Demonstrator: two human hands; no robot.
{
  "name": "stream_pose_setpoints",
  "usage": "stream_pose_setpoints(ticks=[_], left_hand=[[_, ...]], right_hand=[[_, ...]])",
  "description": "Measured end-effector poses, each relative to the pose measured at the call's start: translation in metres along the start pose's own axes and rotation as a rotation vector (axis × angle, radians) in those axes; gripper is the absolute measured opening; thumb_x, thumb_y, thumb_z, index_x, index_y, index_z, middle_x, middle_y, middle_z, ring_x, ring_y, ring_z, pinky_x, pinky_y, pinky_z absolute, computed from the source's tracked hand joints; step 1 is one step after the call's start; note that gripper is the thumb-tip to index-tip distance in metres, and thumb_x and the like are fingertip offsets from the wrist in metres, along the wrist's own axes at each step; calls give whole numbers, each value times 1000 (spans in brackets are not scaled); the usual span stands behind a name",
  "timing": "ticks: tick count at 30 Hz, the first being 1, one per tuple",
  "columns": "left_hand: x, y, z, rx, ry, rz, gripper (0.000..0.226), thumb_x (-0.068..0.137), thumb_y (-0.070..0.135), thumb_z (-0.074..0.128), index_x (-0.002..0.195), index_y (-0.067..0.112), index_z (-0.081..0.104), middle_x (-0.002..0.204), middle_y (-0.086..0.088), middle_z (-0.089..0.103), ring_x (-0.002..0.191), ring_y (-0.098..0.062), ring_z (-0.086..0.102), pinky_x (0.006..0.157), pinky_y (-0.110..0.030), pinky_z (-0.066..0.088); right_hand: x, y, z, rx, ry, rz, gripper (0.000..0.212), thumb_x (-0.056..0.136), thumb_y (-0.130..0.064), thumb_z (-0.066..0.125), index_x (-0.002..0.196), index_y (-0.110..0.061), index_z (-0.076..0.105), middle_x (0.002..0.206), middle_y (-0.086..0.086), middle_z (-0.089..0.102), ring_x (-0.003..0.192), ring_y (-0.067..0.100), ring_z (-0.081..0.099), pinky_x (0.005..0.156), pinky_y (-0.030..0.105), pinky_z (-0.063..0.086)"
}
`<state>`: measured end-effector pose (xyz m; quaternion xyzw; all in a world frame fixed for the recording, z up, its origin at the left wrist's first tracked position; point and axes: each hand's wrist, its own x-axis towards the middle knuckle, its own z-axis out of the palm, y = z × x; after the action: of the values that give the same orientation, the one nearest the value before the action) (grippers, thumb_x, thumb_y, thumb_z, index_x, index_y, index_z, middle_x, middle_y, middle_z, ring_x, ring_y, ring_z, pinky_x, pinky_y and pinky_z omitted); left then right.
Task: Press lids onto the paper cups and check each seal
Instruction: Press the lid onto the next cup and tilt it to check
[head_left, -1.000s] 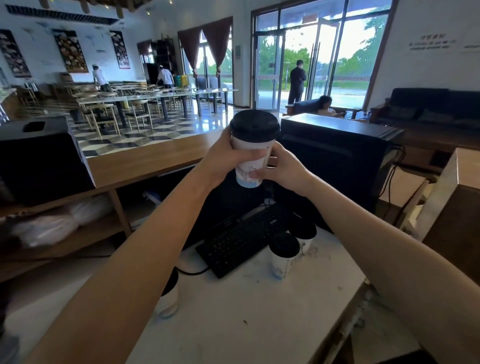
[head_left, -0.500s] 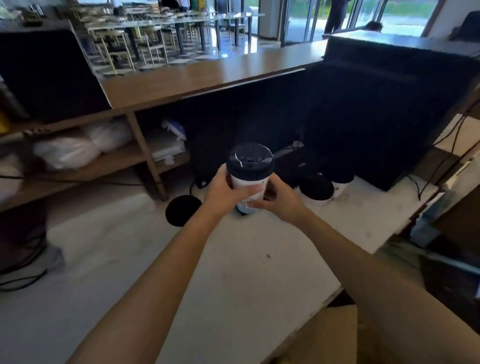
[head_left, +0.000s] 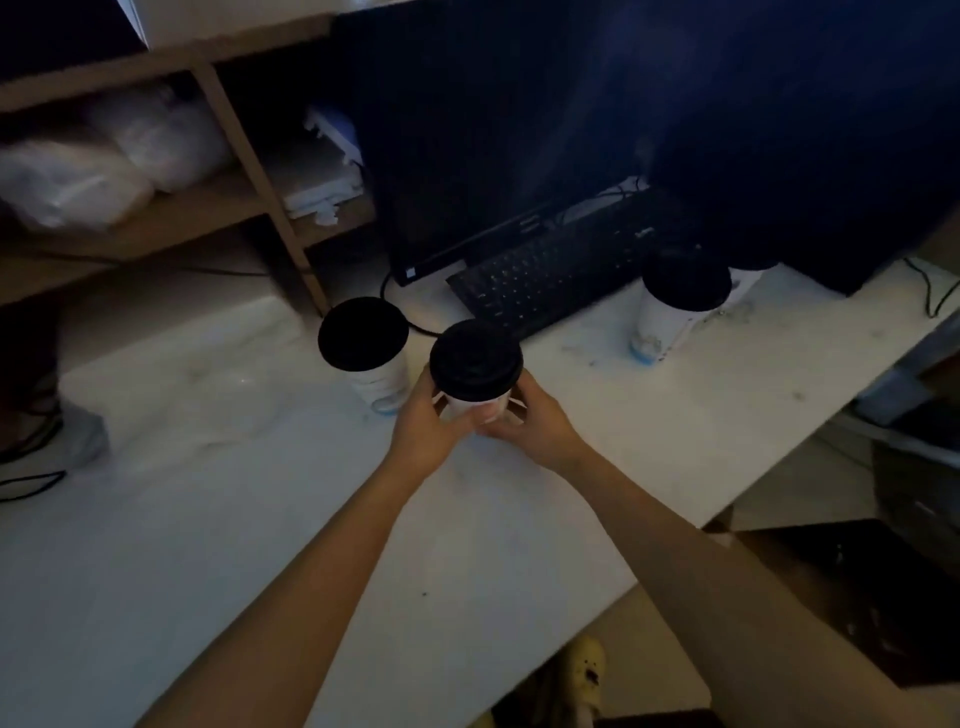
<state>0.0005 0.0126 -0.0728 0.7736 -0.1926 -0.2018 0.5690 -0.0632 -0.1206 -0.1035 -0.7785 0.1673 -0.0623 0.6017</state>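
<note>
Lowered from eye level, the lidded paper cup (head_left: 476, 382) now sits low over the white counter (head_left: 260, 545), beside another lidded cup (head_left: 364, 348); left hand (head_left: 428, 428) and right hand (head_left: 532, 423) both clasp its sides, likely to set it down upright after checking the seal.

A café service counter is shown: lidded paper cups (head_left: 670, 306) are set on a white bench (head_left: 260, 519) beside a keyboard (head_left: 545, 270), monitor (head_left: 493, 130) and wooden shelves (head_left: 156, 218) of wrapped supplies.
</note>
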Motion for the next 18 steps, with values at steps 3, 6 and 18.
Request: stream_pose_setpoints(ticks=[3, 6, 18], left_hand=[[-4, 2, 0, 37, -16, -31, 76, 77, 13, 73, 141, 14, 33, 131, 5, 48, 118, -6, 46, 83, 0, 41], [-22, 7, 2, 113, -39, -160, 78, 79, 20, 71, 144, 13, 28, 143, -7, 44, 128, -18, 46, 99, -25, 41], [3, 127, 114, 15, -118, -230, 46, 97, 31, 43, 141, 20, 36, 139, -3, 47, 123, -19, 48, 94, -26, 38]], right_hand=[[-2, -3, 0, -64, -45, 67, 73, 74, -6, 76, 136, -13, 38, 126, 0, 53, 113, 15, 53, 93, 24, 45], [-11, -9, -17, -217, -53, 136, 67, 80, -10, 70, 138, -8, 38, 136, 10, 49, 121, 25, 51, 97, 31, 43], [-9, -37, -202, -176, 545, 286, 46, 102, -30, 25, 124, 3, 48, 124, 25, 54, 116, 39, 51, 82, 32, 35]])
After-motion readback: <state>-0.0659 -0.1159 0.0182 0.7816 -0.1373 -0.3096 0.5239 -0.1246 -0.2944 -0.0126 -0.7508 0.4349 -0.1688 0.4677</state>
